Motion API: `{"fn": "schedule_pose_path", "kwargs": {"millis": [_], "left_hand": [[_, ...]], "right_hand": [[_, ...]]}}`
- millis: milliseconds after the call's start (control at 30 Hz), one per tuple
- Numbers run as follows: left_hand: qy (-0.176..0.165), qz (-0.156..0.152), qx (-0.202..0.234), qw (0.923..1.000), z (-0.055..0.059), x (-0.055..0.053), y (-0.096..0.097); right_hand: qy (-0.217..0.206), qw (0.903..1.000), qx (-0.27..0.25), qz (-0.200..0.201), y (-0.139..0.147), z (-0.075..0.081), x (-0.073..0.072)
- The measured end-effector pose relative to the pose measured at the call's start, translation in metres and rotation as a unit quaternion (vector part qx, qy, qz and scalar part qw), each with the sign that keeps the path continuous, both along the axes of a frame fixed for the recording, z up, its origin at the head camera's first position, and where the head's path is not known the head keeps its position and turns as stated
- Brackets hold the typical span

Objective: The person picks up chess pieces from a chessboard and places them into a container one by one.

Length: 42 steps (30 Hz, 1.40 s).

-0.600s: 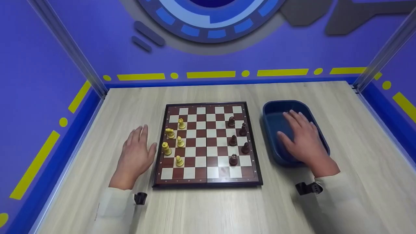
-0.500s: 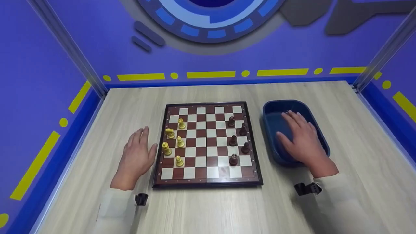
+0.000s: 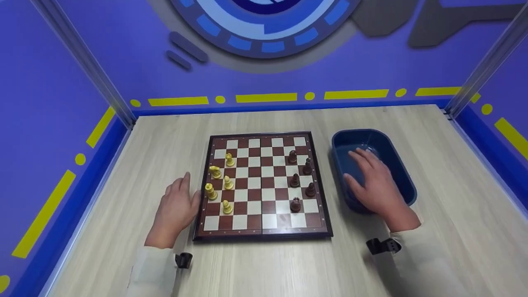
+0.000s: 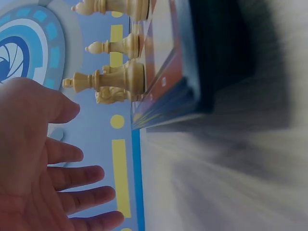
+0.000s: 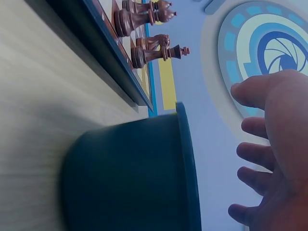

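Note:
A chessboard (image 3: 247,171) lies flat on the table, with several cream chess pieces on its left side and several dark ones on its right. My left hand (image 3: 175,212) is just left of the board, fingers extended and nothing in its grasp. Nearest to it stands the cream king (image 4: 103,79), with a cream knight (image 3: 215,172) beyond. My right hand (image 3: 375,189) hovers over a dark blue tub (image 3: 406,177), its fingers spread and loosely bent, holding nothing. The right wrist view shows the tub's wall (image 5: 130,178) below that hand and a dark king (image 5: 159,54) on the board.
The pale wood table (image 3: 264,268) carries the board and tub. Blue-purple panels (image 3: 136,53) with yellow dashes stand at the back and both sides. A narrow strip of table separates the board's right edge from the tub.
The right hand has shifted left and a little toward the person over the tub. My left hand has drawn slightly toward the person and the board. The chess pieces keep their squares.

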<state>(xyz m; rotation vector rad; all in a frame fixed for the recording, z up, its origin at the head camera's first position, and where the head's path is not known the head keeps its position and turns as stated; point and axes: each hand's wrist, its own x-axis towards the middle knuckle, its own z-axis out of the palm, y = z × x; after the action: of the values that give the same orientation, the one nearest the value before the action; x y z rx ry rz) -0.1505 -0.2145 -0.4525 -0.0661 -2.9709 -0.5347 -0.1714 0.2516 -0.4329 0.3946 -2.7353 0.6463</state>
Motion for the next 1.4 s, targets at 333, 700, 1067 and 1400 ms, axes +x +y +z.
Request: {"fn": "schedule_pose_path", "kwargs": {"millis": [333,700,1067,1400], "left_hand": [[-0.013,0.007,0.030,0.9994,-0.016,0.004,0.005],[-0.049,0.017,0.074,0.9959,-0.026,0.005,0.011],[-0.057,0.014,0.139,0.9886,-0.039,0.007,0.012],[-0.079,0.027,0.203,0.9756,-0.040,-0.001,0.007]], "right_hand": [[0.014,0.9995,-0.025,0.013,-0.011,-0.004,0.001],[0.021,0.9984,-0.040,0.034,-0.026,-0.006,-0.001],[0.009,0.9972,-0.043,0.060,-0.039,-0.004,-0.004],[0.061,0.9916,-0.078,0.084,-0.048,-0.010,-0.004]]}}
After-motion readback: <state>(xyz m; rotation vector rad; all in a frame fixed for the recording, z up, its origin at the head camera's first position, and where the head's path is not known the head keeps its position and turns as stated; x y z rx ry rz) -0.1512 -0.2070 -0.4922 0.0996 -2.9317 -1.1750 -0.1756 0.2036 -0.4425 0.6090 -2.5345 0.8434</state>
